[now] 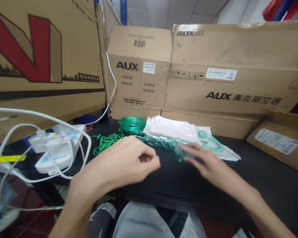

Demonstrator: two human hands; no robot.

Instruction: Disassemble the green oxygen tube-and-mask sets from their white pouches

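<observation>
My left hand (125, 160) hovers above the black table with its fingers curled in and the thumb against the forefinger. What lies inside that pinch, if anything, is too small or hidden to see. My right hand (201, 157) is slightly blurred, and its thumb and fingertips close around a translucent green plastic piece (180, 154). Behind it runs a row of similar clear green pieces (161, 141), partly under a stack of white packets (172, 127). A coil of green tubing (132, 125) and a tangle of green elastic straps (106, 142) lie beyond my left hand.
White power strips (59, 152) with looping cables occupy the left of the table (238, 185). Large cardboard boxes (225, 82) form a wall at the back, another box (44, 59) rises on the left, and a smaller carton (280, 142) sits on the right.
</observation>
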